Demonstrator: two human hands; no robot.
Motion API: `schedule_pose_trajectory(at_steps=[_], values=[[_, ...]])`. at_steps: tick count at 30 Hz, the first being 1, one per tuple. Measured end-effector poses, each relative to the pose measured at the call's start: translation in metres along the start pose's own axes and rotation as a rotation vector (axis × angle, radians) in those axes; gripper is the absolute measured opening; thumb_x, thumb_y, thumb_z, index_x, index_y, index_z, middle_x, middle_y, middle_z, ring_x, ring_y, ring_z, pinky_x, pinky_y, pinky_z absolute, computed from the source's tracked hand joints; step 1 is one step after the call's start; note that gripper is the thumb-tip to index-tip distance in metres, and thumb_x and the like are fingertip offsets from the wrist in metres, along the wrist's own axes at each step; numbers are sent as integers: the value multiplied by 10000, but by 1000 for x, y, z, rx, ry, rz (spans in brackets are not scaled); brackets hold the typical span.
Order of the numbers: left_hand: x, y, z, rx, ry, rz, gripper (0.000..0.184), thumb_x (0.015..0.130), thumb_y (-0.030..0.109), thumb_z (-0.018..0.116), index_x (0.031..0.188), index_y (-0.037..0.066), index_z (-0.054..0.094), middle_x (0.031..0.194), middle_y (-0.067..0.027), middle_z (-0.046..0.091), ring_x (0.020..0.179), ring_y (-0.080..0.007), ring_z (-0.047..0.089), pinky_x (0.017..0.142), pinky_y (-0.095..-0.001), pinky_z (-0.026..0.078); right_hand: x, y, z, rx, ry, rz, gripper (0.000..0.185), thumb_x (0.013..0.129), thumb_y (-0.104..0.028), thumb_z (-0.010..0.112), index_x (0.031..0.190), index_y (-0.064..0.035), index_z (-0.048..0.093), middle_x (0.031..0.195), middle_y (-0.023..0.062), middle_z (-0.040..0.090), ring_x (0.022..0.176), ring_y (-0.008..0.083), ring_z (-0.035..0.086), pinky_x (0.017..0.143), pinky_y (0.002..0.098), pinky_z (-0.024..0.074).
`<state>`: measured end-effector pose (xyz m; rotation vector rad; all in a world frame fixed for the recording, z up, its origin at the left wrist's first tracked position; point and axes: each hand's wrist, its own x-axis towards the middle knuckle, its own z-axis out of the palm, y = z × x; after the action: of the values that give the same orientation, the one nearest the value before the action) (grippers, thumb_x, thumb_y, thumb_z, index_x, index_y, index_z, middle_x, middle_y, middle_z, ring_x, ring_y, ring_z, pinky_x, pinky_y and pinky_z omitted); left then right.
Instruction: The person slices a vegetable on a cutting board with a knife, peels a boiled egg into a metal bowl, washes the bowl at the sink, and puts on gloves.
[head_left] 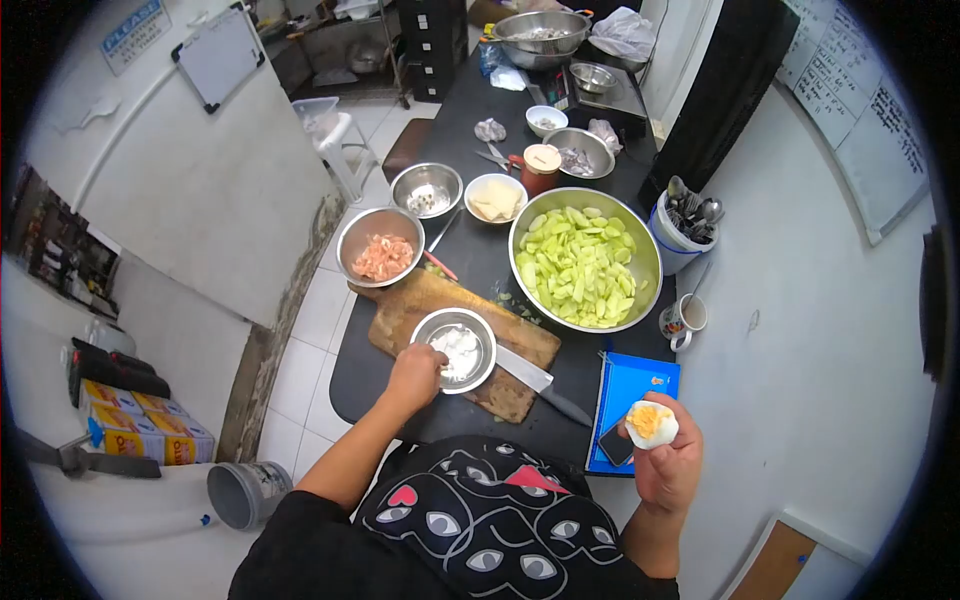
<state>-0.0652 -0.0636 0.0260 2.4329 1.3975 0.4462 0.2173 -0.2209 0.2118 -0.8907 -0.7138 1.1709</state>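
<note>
My right hand [668, 465], raised at the right above the table's front edge, grips a boiled egg [652, 425] with its yellow yolk exposed. At a small steel bowl [487, 368], my left hand [416, 372] reaches over the near-left rim, fingers drawn together; whether they pinch anything is hidden. White powder or grains [458, 352] lie inside that bowl. It rests on a wooden cutting board [405, 300], beside a broad knife [528, 372]. A blue notebook [650, 375] and a dark phone [615, 446] lie just beyond the egg.
A large bowl of sliced green vegetable [580, 268] stands behind the board. Left of it are bowls of pink meat pieces [382, 256], small bits [428, 196] and pale slices [495, 198]. A mug [683, 318] and a utensil bucket [680, 235] stand along the right wall.
</note>
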Motion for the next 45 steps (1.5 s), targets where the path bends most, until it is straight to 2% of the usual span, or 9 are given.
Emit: schedule_pose_trajectory(at_steps=[5, 8, 11, 15, 26, 32, 36, 43, 45], values=[[8, 10, -12, -131, 84, -21, 65, 685, 97, 611, 730, 62, 642, 699, -129, 576, 732, -314, 555, 682, -406, 459, -3, 3, 2, -53, -4, -27, 603, 679, -190, 745, 1141, 92, 478, 1002, 147, 600, 882, 218, 614, 797, 366, 510], [11, 2, 2, 67, 142, 97, 48, 705, 114, 619, 712, 68, 632, 686, -120, 586, 736, -302, 568, 679, -396, 466, -5, 2, 4, -38, 31, -52, 599, 676, -180, 747, 1140, 89, 481, 999, 146, 602, 881, 219, 614, 794, 365, 511], [11, 7, -4, 182, -345, -76, 102, 670, 87, 580, 742, 95, 653, 729, -109, 590, 775, -270, 573, 714, -391, 461, -7, 4, 2, -43, 60, -62, 598, 668, -169, 753, 1136, 89, 485, 995, 146, 603, 878, 221, 616, 791, 366, 513], [5, 6, -5, 128, -115, 111, 91, 665, 89, 577, 718, 76, 651, 768, -127, 593, 777, -282, 581, 673, -402, 468, -12, 3, 5, -62, 87, -67, 603, 665, -188, 759, 1133, 83, 491, 975, 138, 604, 864, 220, 610, 779, 348, 499], [3, 4, -11, 93, -161, 44, 109, 684, 146, 605, 755, 71, 636, 820, -129, 565, 845, -287, 554, 703, -407, 455, -17, 6, 16, -73, 99, -87, 587, 670, -154, 748, 1138, 85, 487, 979, 148, 611, 866, 226, 620, 801, 335, 493], [3, 2, -16, 30, -112, 66, 157, 686, 208, 646, 694, 51, 637, 793, -118, 553, 821, -287, 550, 699, -412, 452, -18, 6, 26, -141, 122, -64, 617, 672, -254, 761, 1131, 65, 500, 972, 116, 600, 859, 209, 599, 777, 332, 481], [3, -2, -16, 16, 31, 141, 171, 698, 202, 637, 683, 32, 637, 771, -129, 566, 792, -294, 554, 692, -410, 455, -17, 12, 23, -84, 65, -63, 563, 684, -119, 722, 1150, 82, 478, 1007, 147, 605, 894, 228, 611, 819, 353, 488], [11, 3, -14, -15, -246, -50, 115, 713, 137, 599, 772, 48, 643, 749, -153, 603, 788, -328, 570, 696, -442, 456, -20, 14, 34, -61, 73, -59, 546, 690, -83, 715, 1158, 75, 484, 1027, 137, 604, 917, 219, 604, 834, 331, 474], [9, 1, -15, -79, -176, -25, 124, 710, 131, 598, 806, 65, 639, 744, -162, 608, 793, -336, 574, 697, -452, 454, -21, 14, 36, -58, 75, -61, 548, 690, -81, 718, 1160, 75, 483, 1030, 136, 604, 921, 216, 603, 837, 325, 471]])
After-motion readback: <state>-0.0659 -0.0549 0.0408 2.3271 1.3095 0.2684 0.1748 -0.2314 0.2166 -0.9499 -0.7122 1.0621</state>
